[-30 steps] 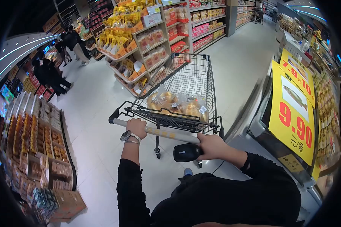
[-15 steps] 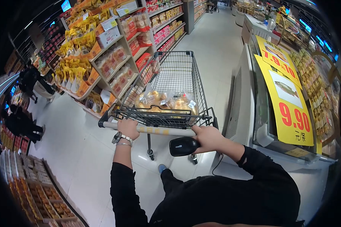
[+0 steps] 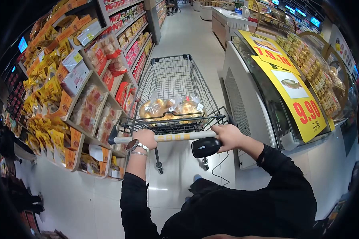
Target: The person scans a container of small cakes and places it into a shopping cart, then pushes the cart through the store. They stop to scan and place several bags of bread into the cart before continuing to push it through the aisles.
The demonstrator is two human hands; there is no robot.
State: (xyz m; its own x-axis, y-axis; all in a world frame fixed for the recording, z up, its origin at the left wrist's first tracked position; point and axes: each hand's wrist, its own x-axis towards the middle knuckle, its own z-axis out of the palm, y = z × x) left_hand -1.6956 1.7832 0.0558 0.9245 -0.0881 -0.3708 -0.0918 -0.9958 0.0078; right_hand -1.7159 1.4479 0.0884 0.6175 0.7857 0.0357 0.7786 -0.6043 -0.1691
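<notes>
My left hand (image 3: pixel 144 139), with a watch (image 3: pixel 131 145) and a bracelet on the wrist, is wrapped round the left part of the shopping cart handle (image 3: pixel 179 136). Toward the handle's right end my right hand (image 3: pixel 227 136) is closed on the bar. A rounded black device (image 3: pixel 206 147) sits just below that hand, overlapping the fingers; a thin cable (image 3: pixel 214 171) hangs nearby. Ahead of the handle is the wire basket of the shopping cart (image 3: pixel 169 75). Clear plastic bags of golden-brown rolls (image 3: pixel 152 107) lie in its near end.
Shelves of packaged food (image 3: pixel 77 107) run close along the cart's left side. On the right stands a display counter (image 3: pixel 251 91) with yellow price signs (image 3: pixel 295 93) and stacked packs behind. A pale tiled aisle (image 3: pixel 183 30) stretches ahead, with a white counter (image 3: pixel 231 18) farther along.
The view has moved forward and turned slightly. The left shelves are nearer, and the right counter has shifted left and back. Both hands keep their hold on the cart handle.
</notes>
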